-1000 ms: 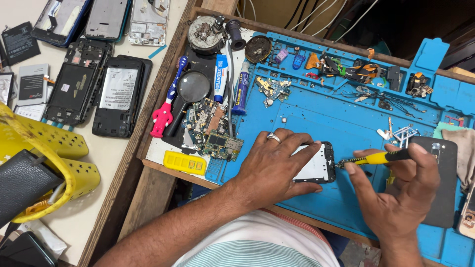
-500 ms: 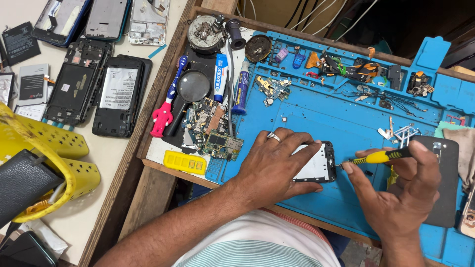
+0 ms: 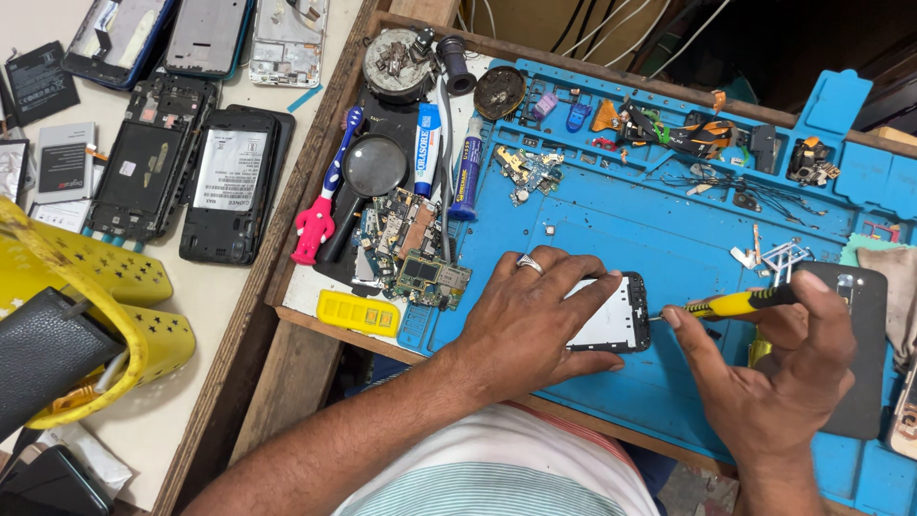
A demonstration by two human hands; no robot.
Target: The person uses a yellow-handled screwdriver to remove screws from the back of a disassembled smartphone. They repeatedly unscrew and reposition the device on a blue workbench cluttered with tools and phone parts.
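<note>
A small phone frame point(image 3: 611, 320) is pressed flat onto the blue work mat point(image 3: 669, 239), near the mat's front edge, by the left hand point(image 3: 535, 320). The left fingers point(image 3: 573, 291) are spread and laid over the frame's left part, the thumb curled along its near side, so that only the frame's right end is left uncovered; a ring is worn on one finger. The left forearm is brought in from the lower left, over a striped shirt. A yellow-handled screwdriver point(image 3: 735, 304) is gripped by the right hand point(image 3: 774, 382), the fingers closed around its handle and the thumb stretched along it towards the tip, which is set against the frame's right edge. The right wrist is raised from the mat's front right corner. A dark phone back point(image 3: 860, 363) is seen just behind the right hand. Circuit boards point(image 3: 411, 248) are piled by the mat's left edge, beside a magnifying glass point(image 3: 374, 167).
</note>
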